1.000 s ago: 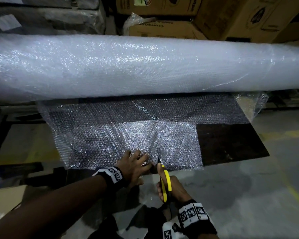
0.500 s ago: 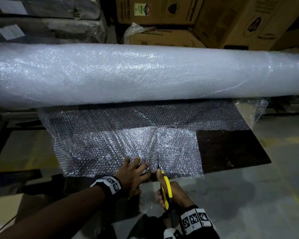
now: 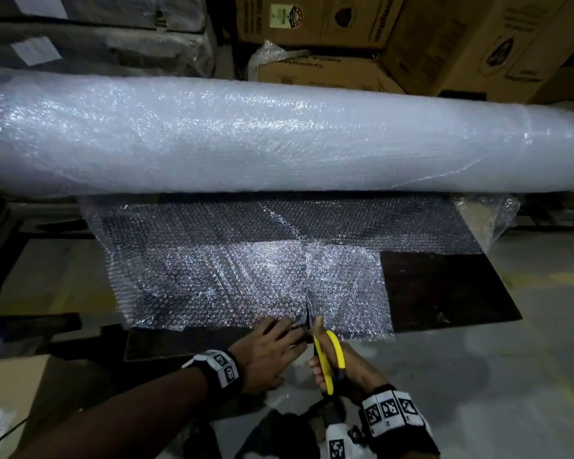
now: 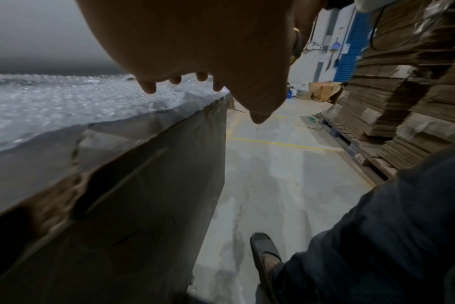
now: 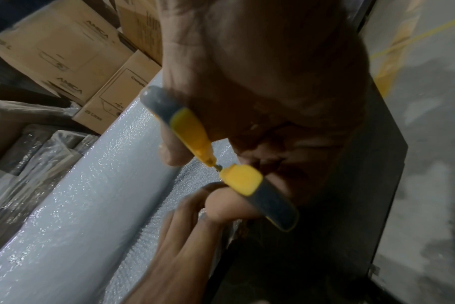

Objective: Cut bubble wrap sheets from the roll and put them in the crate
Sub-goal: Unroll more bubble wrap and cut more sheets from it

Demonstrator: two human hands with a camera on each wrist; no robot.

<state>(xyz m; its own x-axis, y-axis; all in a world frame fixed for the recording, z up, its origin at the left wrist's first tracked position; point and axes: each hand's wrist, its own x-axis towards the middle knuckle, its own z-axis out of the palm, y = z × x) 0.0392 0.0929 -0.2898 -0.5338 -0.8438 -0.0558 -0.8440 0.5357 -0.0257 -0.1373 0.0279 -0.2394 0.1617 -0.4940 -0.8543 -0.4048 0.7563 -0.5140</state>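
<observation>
Bubble wrap sheet (image 3: 246,270) lies unrolled toward the worker from the big roll (image 3: 279,137), spread over a dark table (image 3: 444,286) in a warehouse, its free edge at the table's near side. The left hand (image 3: 265,352) presses that edge flat just left of the cut line, its fingers (image 4: 148,87) straight and spread on the bubbles. The right hand (image 3: 338,369) curls round the handles of yellow scissors (image 3: 327,356), whose blades have entered the sheet at its near edge, pointing toward the roll.

The cut is barely begun, and the risks appear plain: the left fingertips sit close beside the blades and could be nicked if the hand creeps right; the slack film may bunch ahead of the blades and tear crooked if tension drops; the line could wander on its long run to the roll. No crate is in view.
</observation>
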